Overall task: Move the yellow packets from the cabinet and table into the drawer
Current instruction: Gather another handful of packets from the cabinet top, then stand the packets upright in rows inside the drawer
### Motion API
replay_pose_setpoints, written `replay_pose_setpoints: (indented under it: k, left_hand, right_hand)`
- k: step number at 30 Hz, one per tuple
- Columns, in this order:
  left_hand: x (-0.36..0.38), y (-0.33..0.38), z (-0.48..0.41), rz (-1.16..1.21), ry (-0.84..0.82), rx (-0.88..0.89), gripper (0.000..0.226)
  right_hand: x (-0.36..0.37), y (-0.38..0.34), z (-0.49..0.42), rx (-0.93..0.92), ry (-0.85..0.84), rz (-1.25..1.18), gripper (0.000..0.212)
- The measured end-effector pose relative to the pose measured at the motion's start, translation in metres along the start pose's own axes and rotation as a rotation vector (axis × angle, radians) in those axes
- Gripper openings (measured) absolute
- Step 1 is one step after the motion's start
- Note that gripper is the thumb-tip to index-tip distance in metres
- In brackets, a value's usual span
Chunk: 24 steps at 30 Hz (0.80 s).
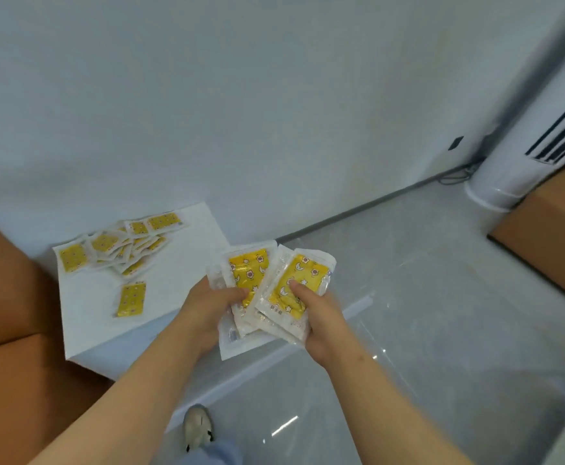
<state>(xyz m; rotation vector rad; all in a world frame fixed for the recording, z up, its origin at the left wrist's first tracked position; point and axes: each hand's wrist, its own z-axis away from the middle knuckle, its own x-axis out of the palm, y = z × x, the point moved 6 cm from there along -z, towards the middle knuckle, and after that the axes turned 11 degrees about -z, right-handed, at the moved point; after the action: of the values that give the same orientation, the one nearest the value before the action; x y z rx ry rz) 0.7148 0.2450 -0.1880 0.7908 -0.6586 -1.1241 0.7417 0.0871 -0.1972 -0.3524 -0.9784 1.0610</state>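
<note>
Where the brown cardboard box (pixel 542 236) stands at the right edge, a scrap of something cream-coloured shows at its top, but whether it lies inside cannot be told. Well apart from it, the white flat-topped table (pixel 187 263) carries a loose heap of yellow packets (pixel 120 246) near its back edge, overlapping one another. One single yellow packet (pixel 131 298) lies alone nearer the front. Held over the glossy grey tiled floor (pixel 442 313), just beside the table's corner, is a fanned bundle of yellow packets (pixel 249 275). They are flat sachets with clear, crinkled plastic borders and yellow faces printed with white moons, stars and small flowers. The left hand (pixel 207 307) grips the bundle's left half, thumb curled over a yellow face. The right hand (pixel 321 327) grips the right half, thumb pressed onto the top packet, fingers wrapped beneath and mostly hidden.
</note>
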Motion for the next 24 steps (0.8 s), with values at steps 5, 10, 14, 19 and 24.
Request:
replay_pose_setpoints:
  k: [5, 10, 14, 19, 24]
  left_hand:
    - [0.045, -0.041, 0.074, -0.045, 0.000, -0.029, 0.019]
    - [0.075, -0.082, 0.139, -0.144, -0.042, 0.002, 0.022]
    - [0.086, -0.130, 0.199, -0.183, -0.072, -0.012, 0.012]
    - [0.113, -0.192, 0.278, -0.226, -0.155, -0.074, 0.023]
    - [0.166, -0.237, 0.344, -0.304, -0.241, -0.054, 0.012]
  right_hand:
    - [-0.061, 0.000, 0.087, -0.067, 0.046, -0.004, 0.017]
    - [-0.120, 0.016, 0.168, -0.157, 0.128, -0.037, 0.020]
    - [-0.160, 0.048, 0.244, -0.178, 0.209, -0.082, 0.022]
    - [-0.222, 0.084, 0.340, -0.136, 0.329, -0.130, 0.017]
    - [-0.294, 0.094, 0.415, -0.168, 0.428, -0.189, 0.021]
